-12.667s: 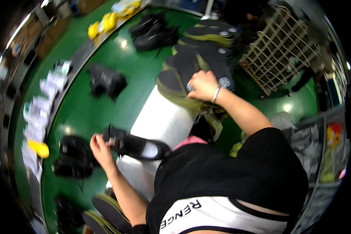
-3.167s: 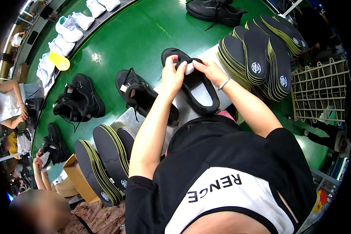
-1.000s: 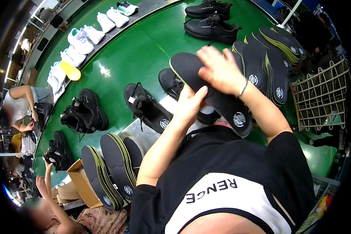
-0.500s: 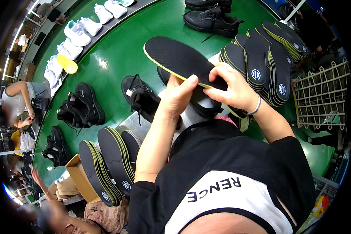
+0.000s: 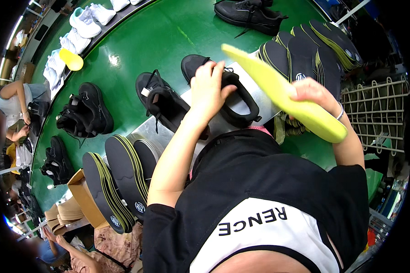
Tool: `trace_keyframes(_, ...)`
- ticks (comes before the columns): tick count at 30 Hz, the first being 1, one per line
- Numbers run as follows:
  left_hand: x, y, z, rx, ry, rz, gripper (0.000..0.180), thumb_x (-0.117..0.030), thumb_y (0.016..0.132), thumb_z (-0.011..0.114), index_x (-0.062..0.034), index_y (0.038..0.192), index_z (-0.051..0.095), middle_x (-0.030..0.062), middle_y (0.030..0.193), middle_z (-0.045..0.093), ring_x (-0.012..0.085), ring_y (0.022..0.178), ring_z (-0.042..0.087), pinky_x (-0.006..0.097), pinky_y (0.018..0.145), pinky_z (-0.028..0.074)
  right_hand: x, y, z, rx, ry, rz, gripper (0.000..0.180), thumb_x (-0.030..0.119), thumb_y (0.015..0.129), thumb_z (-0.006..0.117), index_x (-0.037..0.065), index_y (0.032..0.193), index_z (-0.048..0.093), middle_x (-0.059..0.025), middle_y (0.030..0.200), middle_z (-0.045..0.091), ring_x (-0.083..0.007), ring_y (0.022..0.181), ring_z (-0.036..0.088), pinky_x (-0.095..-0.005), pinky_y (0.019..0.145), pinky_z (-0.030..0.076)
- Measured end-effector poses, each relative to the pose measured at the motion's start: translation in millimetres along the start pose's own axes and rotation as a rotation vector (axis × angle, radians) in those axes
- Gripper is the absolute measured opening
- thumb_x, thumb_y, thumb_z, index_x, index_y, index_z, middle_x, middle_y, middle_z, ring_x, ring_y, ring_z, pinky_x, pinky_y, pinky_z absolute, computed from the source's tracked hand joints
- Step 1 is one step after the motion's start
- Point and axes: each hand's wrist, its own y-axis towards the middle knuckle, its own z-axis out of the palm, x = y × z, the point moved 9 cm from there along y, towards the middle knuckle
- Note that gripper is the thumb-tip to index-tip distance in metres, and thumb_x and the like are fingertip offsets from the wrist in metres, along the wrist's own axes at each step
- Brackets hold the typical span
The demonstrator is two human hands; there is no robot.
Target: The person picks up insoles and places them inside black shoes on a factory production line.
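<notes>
My right hand (image 5: 315, 93) is closed around the middle of a shoe insole (image 5: 271, 86). The insole is raised and tilted, its bright yellow-green underside showing. My left hand (image 5: 208, 91) lies over the lace area of a black sneaker (image 5: 242, 117), thumb stretched apart from the fingers. Part of that sneaker is hidden under the hand; its heel opening faces me. A second black sneaker (image 5: 161, 102) stands to its left, laces loose. Both sit partly on a grey metal plate (image 5: 269, 113).
Black insole stacks with yellow-green edges lie at right (image 5: 300, 54) and lower left (image 5: 123, 168). More black shoes (image 5: 89, 111) stand on the green table (image 5: 141, 50). White shoes (image 5: 84, 22) line a far belt. A wire rack (image 5: 373, 113) is at right; co-workers (image 5: 18, 102) are at left.
My left hand has let go of the insole and moved down to the sneaker. My right hand has carried the insole rightward and turned its yellow-green underside up.
</notes>
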Motion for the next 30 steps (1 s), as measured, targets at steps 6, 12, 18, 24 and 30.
trace_keyframes(6, 15.9, 6.3, 15.0, -0.036, -0.126, -0.134, 0.021, -0.020, 0.079, 0.054, -0.0045, 0.092, 0.055, 0.0148, 0.080, 0.058, 0.0311, 0.079, 0.055, 0.037, 0.070, 0.043, -45.8, 5.1, 7.4, 0.213, -0.227, 0.172, 0.020, 0.019, 0.074, 0.057, 0.002, 0.082, 0.062, -0.0040, 0.066, 0.058, -0.0111, 0.057, 0.054, -0.0244, 0.054, 0.044)
trace_keyframes(12, 28.3, -1.1, 19.2, -0.089, -0.237, -0.260, 0.021, -0.021, 0.080, 0.053, -0.0036, 0.091, 0.056, 0.0161, 0.079, 0.059, 0.0326, 0.076, 0.056, 0.038, 0.068, 0.044, -23.8, 70.5, 50.2, -0.063, -1.154, -0.060, 0.027, 0.028, 0.065, 0.054, 0.002, 0.065, 0.061, -0.0171, 0.068, 0.056, -0.0305, 0.063, 0.055, -0.0360, 0.064, 0.044)
trace_keyframes(18, 35.1, -0.9, 25.4, -0.100, -0.185, -0.267, 0.022, -0.023, 0.081, 0.051, -0.0040, 0.092, 0.055, 0.0166, 0.078, 0.059, 0.0328, 0.075, 0.056, 0.039, 0.066, 0.044, -46.5, 86.7, 57.0, -0.047, -1.508, -0.021, 0.034, 0.033, 0.061, 0.058, 0.003, 0.077, 0.059, -0.0140, 0.085, 0.052, -0.0276, 0.083, 0.053, -0.0419, 0.075, 0.037)
trace_keyframes(24, 39.3, -2.7, 25.6, -0.100, -0.184, -0.311, 0.022, -0.023, 0.081, 0.051, -0.0037, 0.090, 0.055, 0.0163, 0.078, 0.059, 0.0327, 0.075, 0.056, 0.040, 0.066, 0.044, -28.1, 27.2, 43.6, 0.055, -1.422, 0.020, 0.034, 0.035, 0.063, 0.059, 0.005, 0.077, 0.055, -0.0134, 0.078, 0.051, -0.0287, 0.068, 0.055, -0.0389, 0.062, 0.043)
trace_keyframes(30, 41.4, -2.9, 28.7, -0.067, -0.235, -0.307, 0.023, -0.024, 0.081, 0.051, -0.0038, 0.092, 0.056, 0.0170, 0.079, 0.059, 0.0329, 0.075, 0.057, 0.039, 0.067, 0.043, -7.6, 36.5, 59.8, -0.132, -1.420, -0.412, 0.019, 0.023, 0.065, 0.053, 0.005, 0.058, 0.056, -0.0128, 0.062, 0.050, -0.0287, 0.059, 0.055, -0.0389, 0.053, 0.044)
